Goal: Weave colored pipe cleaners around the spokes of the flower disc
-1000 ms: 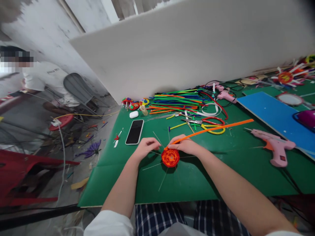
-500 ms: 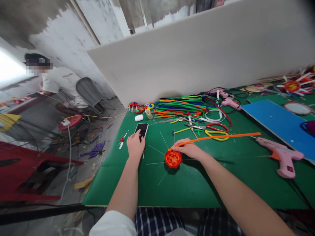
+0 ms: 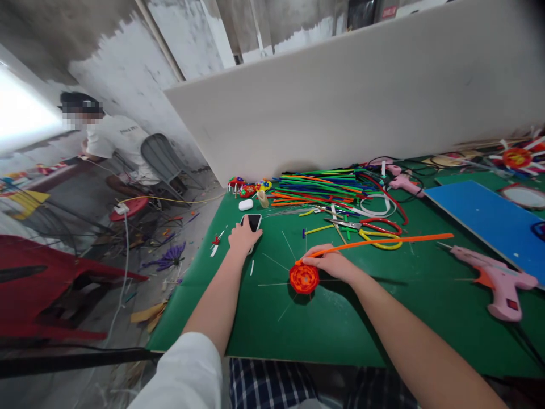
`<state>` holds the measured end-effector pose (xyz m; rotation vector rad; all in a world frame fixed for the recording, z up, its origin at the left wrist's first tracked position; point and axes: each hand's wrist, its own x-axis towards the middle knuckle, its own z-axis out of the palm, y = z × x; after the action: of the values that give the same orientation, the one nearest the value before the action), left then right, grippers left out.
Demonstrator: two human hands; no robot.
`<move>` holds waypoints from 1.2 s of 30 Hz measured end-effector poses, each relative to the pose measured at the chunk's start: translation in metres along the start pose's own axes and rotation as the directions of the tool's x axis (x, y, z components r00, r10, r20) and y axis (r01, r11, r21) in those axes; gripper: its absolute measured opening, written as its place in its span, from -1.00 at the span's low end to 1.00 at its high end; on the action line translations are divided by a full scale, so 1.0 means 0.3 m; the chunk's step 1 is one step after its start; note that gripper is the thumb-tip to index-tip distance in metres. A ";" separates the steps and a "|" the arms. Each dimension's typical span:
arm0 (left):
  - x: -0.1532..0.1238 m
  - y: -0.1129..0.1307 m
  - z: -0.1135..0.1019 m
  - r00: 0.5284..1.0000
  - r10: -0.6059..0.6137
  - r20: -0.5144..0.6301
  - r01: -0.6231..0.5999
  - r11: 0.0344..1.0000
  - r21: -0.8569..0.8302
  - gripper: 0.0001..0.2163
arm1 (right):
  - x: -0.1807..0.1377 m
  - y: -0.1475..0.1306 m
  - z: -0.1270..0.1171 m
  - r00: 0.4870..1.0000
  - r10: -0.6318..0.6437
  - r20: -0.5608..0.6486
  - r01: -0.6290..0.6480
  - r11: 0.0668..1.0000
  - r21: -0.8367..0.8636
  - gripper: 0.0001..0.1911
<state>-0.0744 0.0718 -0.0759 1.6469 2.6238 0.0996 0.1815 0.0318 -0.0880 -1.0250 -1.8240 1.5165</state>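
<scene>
My left hand [image 3: 243,237] lies over a phone [image 3: 254,220] with a dark screen and pale edge, thumb on its right side and fingers on its left, gripping it. Between the thumb and fingers of my right hand [image 3: 330,262] is an orange pipe cleaner [image 3: 395,240], its long free end reaching right. Its other end meets a round red-and-orange woven disc [image 3: 304,279], which my fingertips touch at the upper edge. Thin straight wires stick out around the disc like spokes. Part of the phone is hidden under my left hand.
Behind my hands lie a pile of coloured pipe cleaners [image 3: 319,186] and scissors [image 3: 370,225] with red handles. To the right are a pink glue gun [image 3: 496,278] and a blue board [image 3: 485,218]. A white partition [image 3: 340,113] stands behind. Another person [image 3: 119,142] sits at far left.
My left hand has gone from a finger on the phone's screen to a grip across it, and the phone has shifted slightly away. My right hand keeps its hold. The view has turned slightly left.
</scene>
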 end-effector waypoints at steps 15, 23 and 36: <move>0.273 0.036 -0.034 0.897 0.019 0.441 -0.107 0.978 0.177 -0.09 | 0.006 0.022 -0.008 0.999 0.038 -0.017 -0.038 0.999 0.013 -0.68; 0.281 0.044 -0.027 0.900 0.009 0.435 -0.130 0.960 0.250 -0.07 | 0.010 0.024 -0.013 1.000 0.015 -0.015 -0.015 1.000 -0.001 -0.71; 0.223 0.038 -0.070 0.859 0.051 0.510 -0.127 0.985 0.116 -0.04 | 0.007 0.026 -0.020 1.000 -0.010 -0.001 0.010 1.000 -0.010 -0.70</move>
<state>-0.0948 0.1362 -0.0540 1.5639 2.1944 -0.4713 0.1870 0.0375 -0.0946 -1.0194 -1.8352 1.5027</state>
